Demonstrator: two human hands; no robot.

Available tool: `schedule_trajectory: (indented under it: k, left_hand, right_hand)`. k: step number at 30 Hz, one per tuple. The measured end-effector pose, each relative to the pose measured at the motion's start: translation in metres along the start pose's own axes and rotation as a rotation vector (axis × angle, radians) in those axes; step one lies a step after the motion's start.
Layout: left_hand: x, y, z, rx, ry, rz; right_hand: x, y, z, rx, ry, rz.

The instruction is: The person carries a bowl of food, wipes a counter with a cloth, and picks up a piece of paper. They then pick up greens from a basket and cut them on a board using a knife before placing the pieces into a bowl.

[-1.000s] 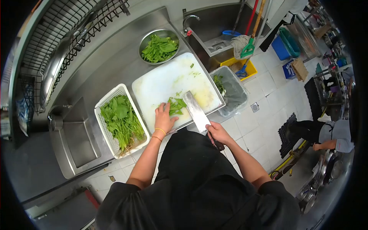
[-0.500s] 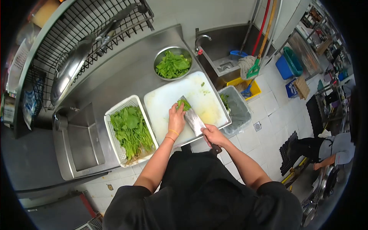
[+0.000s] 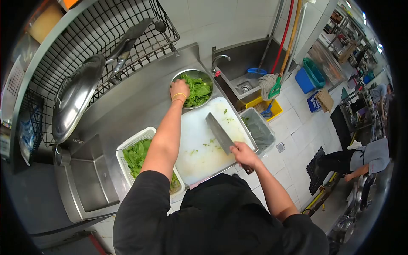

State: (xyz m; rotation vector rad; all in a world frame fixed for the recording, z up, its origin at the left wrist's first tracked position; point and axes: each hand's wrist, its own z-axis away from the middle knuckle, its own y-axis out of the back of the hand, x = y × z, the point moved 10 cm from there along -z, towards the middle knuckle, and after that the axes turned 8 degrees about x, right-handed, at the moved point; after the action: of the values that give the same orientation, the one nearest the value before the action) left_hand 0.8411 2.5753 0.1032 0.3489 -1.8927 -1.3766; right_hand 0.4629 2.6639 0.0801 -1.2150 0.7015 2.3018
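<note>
where left hand (image 3: 179,89) meets bowl (image 3: 178,77), fingertips hidden, basket (image 3: 127,148) half covered

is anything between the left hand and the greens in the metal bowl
Nothing visible does. The left hand is already at the metal bowl, on the cut greens. The right hand holds the cleaver apart, over the cutting board.

– What colours are on the table (image 3: 140,111)?
– It is grey steel. The cutting board (image 3: 199,148) is white with green flecks, the basket (image 3: 127,146) white latticework, and the leaves (image 3: 197,91) in the silver bowl (image 3: 180,76) deep green.
– And the cleaver (image 3: 220,132)?
– Grey blade, dark handle. There's a yellow band (image 3: 179,96) on the left wrist, and black sleeves (image 3: 140,204).
– The floor (image 3: 297,127)?
– White tiles, with a blue bin (image 3: 304,80) and a yellow tub (image 3: 272,108).
</note>
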Motion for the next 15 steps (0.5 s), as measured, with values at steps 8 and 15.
schedule_trajectory:
  k: [8, 15]
  left_hand:
    - [0.039, 0.002, 0.045, 0.243, -0.258, 0.108]
    - [-0.01, 0.116, 0.196, 0.585, -0.054, 0.413]
  right_hand:
    - [0.013, 0.024, 0.018, 0.218, 0.337, 0.504]
    - [0.024, 0.033, 0.008, 0.216, 0.459, 0.633]
